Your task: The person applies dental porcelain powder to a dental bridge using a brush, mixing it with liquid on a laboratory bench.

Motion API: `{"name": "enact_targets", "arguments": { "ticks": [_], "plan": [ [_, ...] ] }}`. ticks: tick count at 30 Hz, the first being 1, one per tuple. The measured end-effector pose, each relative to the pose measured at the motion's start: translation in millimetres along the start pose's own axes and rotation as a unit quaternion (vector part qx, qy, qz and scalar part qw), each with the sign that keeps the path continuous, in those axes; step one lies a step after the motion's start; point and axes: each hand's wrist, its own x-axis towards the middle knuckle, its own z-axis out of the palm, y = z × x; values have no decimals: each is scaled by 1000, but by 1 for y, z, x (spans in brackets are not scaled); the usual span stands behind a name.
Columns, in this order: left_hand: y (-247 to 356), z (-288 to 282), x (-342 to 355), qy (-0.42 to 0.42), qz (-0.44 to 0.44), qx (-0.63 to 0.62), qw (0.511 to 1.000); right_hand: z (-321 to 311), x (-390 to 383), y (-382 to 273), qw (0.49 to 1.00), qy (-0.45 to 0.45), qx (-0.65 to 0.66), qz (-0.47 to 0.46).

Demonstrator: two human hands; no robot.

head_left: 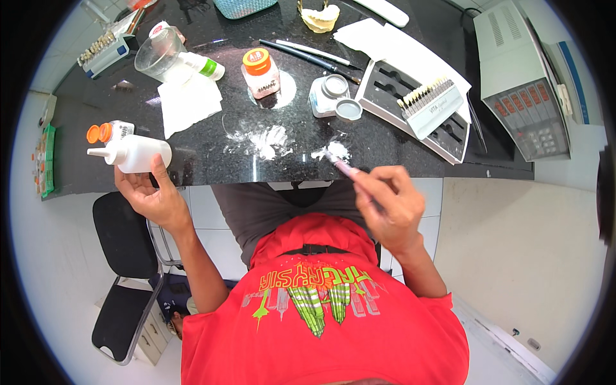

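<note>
My left hand (157, 202) is closed around a white squeeze bottle (146, 156) with a thin nozzle, held tilted on its side at the counter's front edge. A small bottle with an orange flip cap (120, 130) is partly hidden behind it. In my right hand (394, 208) is a pinkish-handled spatula (344, 167), its tip in a small heap of white powder (338, 151). Left of that heap, more white powder (266, 141) is smeared over the dark counter. Beyond stand an open clear jar (321, 99), its grey lid flipped back, and an orange-lidded jar of pink powder (262, 83).
A white tray (366, 90) with a tooth shade guide (436, 109) lies at right, near a control-panel unit (529, 93). Brushes (314, 59), a dental cast (319, 19), a clear cup (154, 58) and a paper tissue (186, 106) lie farther back. A black chair (125, 237) stands at left.
</note>
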Motion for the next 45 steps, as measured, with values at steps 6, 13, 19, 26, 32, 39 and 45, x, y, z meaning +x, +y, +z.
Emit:
{"name": "enact_targets", "arguments": {
  "ticks": [6, 13, 19, 26, 32, 39, 45],
  "plan": [
    [-3, -1, 0, 4, 2, -8, 1000, 14, -3, -16, 1000, -25, -16, 2],
    [-5, -1, -1, 6, 10, -3, 1000, 7, -10, -15, 997, 32, -19, 72],
    [-3, 2, -1, 11, 12, -9, 1000, 1, -5, -9, 995, 39, 3, 89],
    [-3, 2, -2, 13, 12, -3, 1000, 1, 3, -15, 998, 18, -7, 52],
    [-2, 1, -1, 5, 5, -5, 1000, 12, 1, -17, 998, 9, -36, 51],
    [-4, 1, -2, 14, 12, 8, 1000, 2, -4, -8, 994, 36, 13, 99],
    [-5, 0, -3, 9, 6, 7, 1000, -9, 5, 3, 988, 5, 62, 145]
  ]
}}
